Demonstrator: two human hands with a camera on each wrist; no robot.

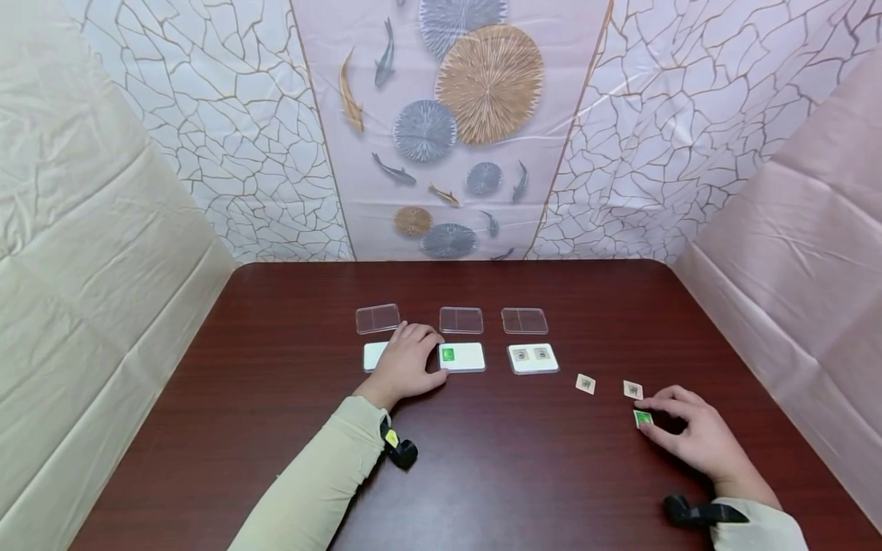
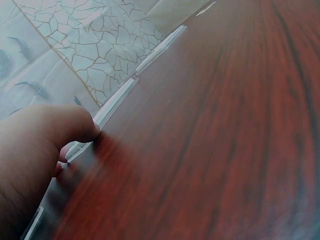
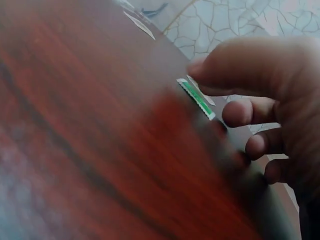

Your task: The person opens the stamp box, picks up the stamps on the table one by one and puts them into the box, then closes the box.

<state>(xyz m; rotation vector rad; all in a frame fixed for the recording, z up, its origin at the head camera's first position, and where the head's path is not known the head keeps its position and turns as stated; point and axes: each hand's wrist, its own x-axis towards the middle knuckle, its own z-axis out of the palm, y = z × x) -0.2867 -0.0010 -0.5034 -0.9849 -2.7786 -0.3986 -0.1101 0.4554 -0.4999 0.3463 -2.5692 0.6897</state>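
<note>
My left hand (image 1: 409, 360) holds the left end of the middle white-lined case (image 1: 472, 357), thumb at its near corner and fingers on the far side. A green stamp (image 1: 449, 354) lies in that case's left half. To the right, my right hand (image 1: 696, 432) has its thumb and index finger bent around another green stamp (image 1: 643, 417) on the table. In the right wrist view the thumb (image 3: 235, 67) stays just above this green stamp (image 3: 196, 99), with a small gap. Two beige stamps (image 1: 585, 383) lie nearby, one beside the index finger.
The right white case (image 1: 534, 369) has two beige stamps in it. The left white case (image 1: 374, 353) is partly hidden by my left hand. Behind stand three clear lids (image 1: 461, 320) in a row on the brown table (image 1: 482, 474). Patterned cloth (image 1: 262, 130) encloses the table.
</note>
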